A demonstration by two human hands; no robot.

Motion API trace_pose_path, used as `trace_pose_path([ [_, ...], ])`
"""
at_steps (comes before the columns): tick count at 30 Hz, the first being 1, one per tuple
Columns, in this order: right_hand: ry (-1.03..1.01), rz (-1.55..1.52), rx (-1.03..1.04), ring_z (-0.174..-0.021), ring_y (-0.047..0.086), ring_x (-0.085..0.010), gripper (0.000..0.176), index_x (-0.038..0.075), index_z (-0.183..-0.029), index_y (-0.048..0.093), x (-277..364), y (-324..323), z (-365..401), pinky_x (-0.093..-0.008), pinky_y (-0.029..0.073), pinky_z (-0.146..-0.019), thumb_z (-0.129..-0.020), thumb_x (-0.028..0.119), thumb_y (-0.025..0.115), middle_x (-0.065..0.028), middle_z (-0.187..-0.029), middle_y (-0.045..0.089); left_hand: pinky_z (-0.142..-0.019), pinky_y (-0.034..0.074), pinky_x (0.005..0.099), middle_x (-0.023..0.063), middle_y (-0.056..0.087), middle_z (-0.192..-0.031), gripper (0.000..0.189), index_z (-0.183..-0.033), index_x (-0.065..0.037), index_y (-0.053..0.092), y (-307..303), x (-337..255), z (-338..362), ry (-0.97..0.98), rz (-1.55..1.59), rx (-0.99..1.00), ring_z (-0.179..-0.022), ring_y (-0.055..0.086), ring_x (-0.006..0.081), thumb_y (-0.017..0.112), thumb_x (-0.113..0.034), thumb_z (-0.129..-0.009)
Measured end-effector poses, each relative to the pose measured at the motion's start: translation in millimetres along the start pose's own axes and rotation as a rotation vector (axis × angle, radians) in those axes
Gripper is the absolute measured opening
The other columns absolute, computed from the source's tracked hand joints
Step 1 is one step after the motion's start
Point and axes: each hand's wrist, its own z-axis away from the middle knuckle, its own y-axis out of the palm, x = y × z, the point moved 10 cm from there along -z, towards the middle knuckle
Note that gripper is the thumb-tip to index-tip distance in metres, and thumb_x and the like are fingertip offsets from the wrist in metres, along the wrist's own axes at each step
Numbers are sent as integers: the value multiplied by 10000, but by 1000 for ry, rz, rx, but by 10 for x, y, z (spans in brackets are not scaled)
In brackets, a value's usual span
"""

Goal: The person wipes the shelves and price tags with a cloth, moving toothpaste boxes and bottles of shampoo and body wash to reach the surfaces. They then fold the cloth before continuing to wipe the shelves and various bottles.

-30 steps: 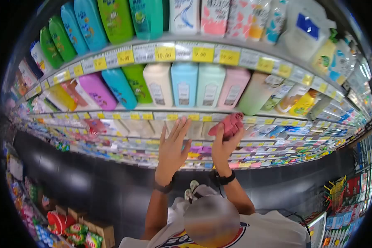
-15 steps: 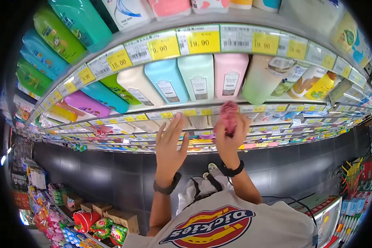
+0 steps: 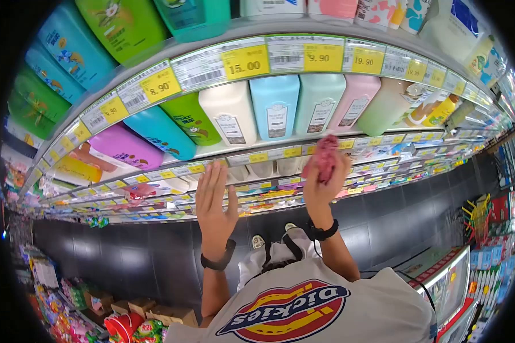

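Note:
A crumpled pink cloth (image 3: 327,157) is bunched in my right hand (image 3: 321,193), its top end close to the shelf edge under the mint-green bottle (image 3: 321,97). My left hand (image 3: 214,208) holds nothing; its fingers are stretched upward, tips overlapping the price-label strip (image 3: 240,159) below the cream bottle (image 3: 226,108). Between them in the row stands a light blue bottle (image 3: 273,103), with a pale pink bottle (image 3: 357,97) at the right. Both wrists wear black bands.
A purple bottle (image 3: 126,147) and a teal bottle (image 3: 160,132) lean at the left of this row. Larger bottles, such as a green one (image 3: 123,26), fill the shelf above. Lower shelves drop toward the dark tiled floor (image 3: 149,246). Behind me are a red bucket (image 3: 123,327) and cardboard boxes (image 3: 174,314).
My body and view have shifted left along the shelf, so the bottles appear farther right. My left hand stays spread, and the cloth remains in my right hand. Both shoes now show apart.

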Motion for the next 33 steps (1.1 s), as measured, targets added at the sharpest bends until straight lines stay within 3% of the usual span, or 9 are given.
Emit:
trace_pose_path([
  [3, -150, -24, 210, -1149, 623, -386, 438, -34, -1284, 656, 262, 209, 120, -448, 493, -1054, -878, 19, 812, -197, -1237, 631, -1264, 418, 507, 173, 631, -1594, 480, -1495, -2, 668, -119, 254, 57, 49, -5, -12, -1527, 542, 379, 693, 1, -1016],
  [4, -156, 50, 133, -1078, 641, -350, 363, -19, -1232, 689, 279, 115, 60, -447, 522, -983, -890, 19, 804, -165, -1188, 639, -1265, 416, 511, 169, 633, -1594, 484, -1497, 2, 666, -168, 342, 88, 65, -2, -15, -1527, 541, 382, 695, 0, -1014],
  [7, 126, 93, -64, -1052, 639, -326, 297, -18, -1177, 687, 27, -203, -95, -444, 523, -939, -900, 2, 789, -156, -1152, 635, -1265, 416, 513, 177, 633, -1591, 492, -1505, 5, 658, -308, 543, 179, 70, 17, -37, -1523, 544, 388, 694, -1, -1015],
  [10, 233, 26, -279, -1073, 628, -303, 245, -20, -1124, 669, 72, -201, 4, -403, 500, -944, -902, -20, 775, -146, -1123, 632, -1272, 407, 518, 203, 610, -1605, 510, -1524, 15, 636, -444, 722, 299, 43, 21, -28, -1528, 534, 394, 690, 2, -1017],
  [18, -101, 17, 66, -933, 622, -259, 214, -6, -1094, 701, 759, 294, 176, -375, 508, -865, -898, -13, 787, -107, -1114, 681, -1296, 366, 524, 236, 529, -1670, 580, -1584, 20, 567, -697, 1111, 375, -18, 52, -80, -1565, 485, 406, 696, -12, -1019],
  [22, 231, -20, -214, -925, 589, -228, 176, -14, -1081, 681, 359, 31, 141, -358, 496, -855, -959, 40, 796, -87, -1027, 629, -1305, 348, 529, 213, 476, -1719, 661, -1640, -9, 508, -661, 1195, 366, 13, 32, -25, -1599, 438, 411, 699, -18, -1008],
  [25, 82, -20, -190, -916, 592, -213, 189, -15, -1065, 672, 622, 227, 269, -351, 500, -845, -944, 44, 804, -86, -1038, 624, -1308, 346, 526, 219, 464, -1725, 670, -1649, -6, 495, -603, 1237, 345, -4, 21, 10, -1610, 422, 414, 700, -32, -1011],
  [29, 152, -207, 172, -915, 615, -187, 227, -8, -1103, 685, 946, 651, 407, -315, 497, -808, -905, -17, 794, -88, -1103, 651, -1310, 348, 516, 224, 440, -1738, 685, -1656, 2, 480, -555, 1226, 369, 10, 6, 15, -1624, 395, 418, 705, -39, -1010],
  [33, 210, -145, -106, -930, 611, -178, 196, -2, -1082, 687, 620, 355, 347, -304, 487, -810, -918, -26, 791, -78, -1102, 659, -1307, 352, 505, 232, 420, -1749, 700, -1661, 14, 465, -562, 1227, 350, 4, 24, 33, -1635, 374, 423, 710, -42, -1007],
])
